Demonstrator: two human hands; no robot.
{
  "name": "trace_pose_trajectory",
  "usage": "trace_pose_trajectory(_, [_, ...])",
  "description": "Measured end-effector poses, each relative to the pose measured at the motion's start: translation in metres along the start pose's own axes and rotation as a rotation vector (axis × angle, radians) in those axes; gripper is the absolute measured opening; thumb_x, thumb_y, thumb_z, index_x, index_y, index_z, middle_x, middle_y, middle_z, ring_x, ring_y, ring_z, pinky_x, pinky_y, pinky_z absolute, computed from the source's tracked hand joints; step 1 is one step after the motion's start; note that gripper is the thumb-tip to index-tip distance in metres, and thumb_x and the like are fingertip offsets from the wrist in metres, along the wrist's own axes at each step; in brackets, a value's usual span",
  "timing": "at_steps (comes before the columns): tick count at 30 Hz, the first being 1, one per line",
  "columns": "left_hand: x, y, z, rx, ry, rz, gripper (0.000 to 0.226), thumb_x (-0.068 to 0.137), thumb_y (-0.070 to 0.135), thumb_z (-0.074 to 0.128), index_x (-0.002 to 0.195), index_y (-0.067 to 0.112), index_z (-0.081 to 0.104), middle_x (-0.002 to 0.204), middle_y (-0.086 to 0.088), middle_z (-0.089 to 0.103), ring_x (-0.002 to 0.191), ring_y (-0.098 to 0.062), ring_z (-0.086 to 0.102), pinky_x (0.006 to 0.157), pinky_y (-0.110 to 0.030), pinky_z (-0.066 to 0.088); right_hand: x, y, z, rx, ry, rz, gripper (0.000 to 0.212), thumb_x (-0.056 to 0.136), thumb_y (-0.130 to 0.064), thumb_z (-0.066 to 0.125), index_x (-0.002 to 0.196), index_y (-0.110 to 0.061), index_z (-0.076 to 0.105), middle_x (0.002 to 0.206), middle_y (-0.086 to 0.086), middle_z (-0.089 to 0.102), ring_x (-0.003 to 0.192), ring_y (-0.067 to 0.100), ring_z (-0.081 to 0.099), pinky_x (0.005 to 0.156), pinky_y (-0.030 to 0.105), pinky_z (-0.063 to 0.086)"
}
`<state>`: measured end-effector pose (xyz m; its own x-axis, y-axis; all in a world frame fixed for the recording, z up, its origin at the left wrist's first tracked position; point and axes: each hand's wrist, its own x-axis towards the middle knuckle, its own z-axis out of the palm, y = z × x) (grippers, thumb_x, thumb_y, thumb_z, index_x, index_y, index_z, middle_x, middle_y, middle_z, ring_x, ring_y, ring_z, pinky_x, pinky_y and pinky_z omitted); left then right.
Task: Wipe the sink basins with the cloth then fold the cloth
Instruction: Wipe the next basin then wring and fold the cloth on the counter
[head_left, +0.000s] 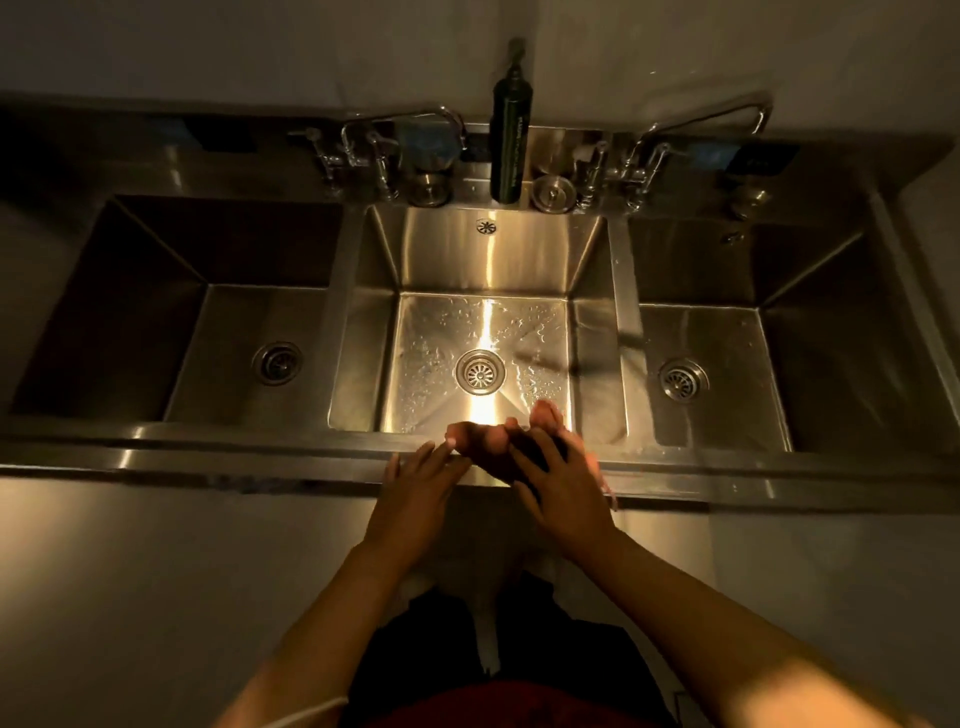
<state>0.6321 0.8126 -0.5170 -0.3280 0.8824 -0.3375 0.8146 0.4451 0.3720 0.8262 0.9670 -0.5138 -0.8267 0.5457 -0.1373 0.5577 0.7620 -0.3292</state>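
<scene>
**Sink count: what's there**

3 steel basins in a row: left basin (218, 312), middle basin (488, 291), right basin (737, 312). 3 drains, 1 per basin: left drain (277, 362), middle drain (480, 372), right drain (682, 379). 2 faucets on the back ledge: left faucet (400, 135), right faucet (706, 130). 1 dark bottle (507, 145) btwn them. 1 overflow hole (486, 226), middle basin's back wall. 2 hands: left hand (415, 493), right hand (566, 493). 1 cloth (524, 447), bunched up.
</scene>
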Motion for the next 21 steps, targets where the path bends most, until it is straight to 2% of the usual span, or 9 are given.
trace_pose_trajectory(6, [-0.039, -0.079, -0.037, -0.040, 0.081, -0.164, 0.051, 0.107, 0.023, 0.050, 0.156, 0.032, 0.045, 0.170, 0.002, 0.030, 0.157, -0.026, 0.026, 0.123, -0.059, 0.023, 0.060, -0.111, 0.021, -0.074, -0.118, -0.120, 0.058, 0.097, -0.043, 0.048, 0.154, -0.033, 0.040, 0.160, 0.005, 0.034, 0.138, 0.044, 0.036, 0.101, 0.054, 0.045])
trace_pose_trajectory(11, [-0.053, -0.113, -0.051, -0.075, 0.116, -0.212, 0.060, 0.100, 0.017, 0.059, 0.158, 0.022, 0.043, 0.168, -0.004, 0.033, 0.155, -0.028, 0.030, 0.121, -0.056, 0.027, 0.092, -0.176, 0.038, -0.092, -0.167, -0.150, 0.053, 0.102, -0.037, 0.054, 0.153, -0.033, 0.042, 0.163, 0.005, 0.031, 0.148, 0.045, 0.026, 0.113, 0.059, 0.036])
trace_pose_trajectory(13, [-0.049, -0.115, -0.054, -0.084, 0.116, -0.204, 0.060, 0.099, 0.017, 0.061, 0.156, 0.022, 0.045, 0.167, -0.003, 0.034, 0.156, -0.027, 0.028, 0.123, -0.055, 0.025, 0.092, -0.179, 0.040, -0.086, -0.188, -0.145, 0.054, 0.103, -0.037, 0.054, 0.154, -0.037, 0.038, 0.165, 0.002, 0.026, 0.150, 0.043, 0.022, 0.116, 0.059, 0.032])
trace_pose_trajectory(15, [-0.044, -0.110, -0.052, -0.082, 0.103, -0.187, 0.057, 0.100, 0.020, 0.060, 0.155, 0.024, 0.046, 0.168, -0.002, 0.033, 0.157, -0.027, 0.025, 0.124, -0.053, 0.022, 0.087, -0.168, 0.036, -0.086, -0.179, -0.158, 0.054, 0.102, -0.037, 0.054, 0.153, -0.038, 0.040, 0.165, 0.001, 0.025, 0.148, 0.042, 0.025, 0.111, 0.058, 0.038])
trace_pose_trajectory(18, [-0.032, -0.087, -0.042, -0.040, 0.060, -0.148, 0.055, 0.105, 0.029, 0.052, 0.159, 0.028, 0.039, 0.171, 0.003, 0.025, 0.159, -0.023, 0.020, 0.126, -0.054, 0.019, 0.075, -0.138, 0.023, -0.088, -0.139, -0.165, 0.052, 0.097, -0.033, 0.057, 0.148, -0.036, 0.049, 0.162, 0.000, 0.031, 0.141, 0.039, 0.034, 0.100, 0.052, 0.046])
trace_pose_trajectory(21, [-0.016, -0.051, -0.027, -0.041, 0.037, -0.083, 0.058, 0.107, 0.029, 0.048, 0.163, 0.031, 0.031, 0.173, 0.007, 0.019, 0.160, -0.023, 0.014, 0.127, -0.058, 0.016, 0.055, -0.098, 0.013, -0.077, -0.090, -0.131, 0.055, 0.092, -0.030, 0.063, 0.145, -0.036, 0.051, 0.161, -0.001, 0.034, 0.140, 0.038, 0.036, 0.099, 0.049, 0.047])
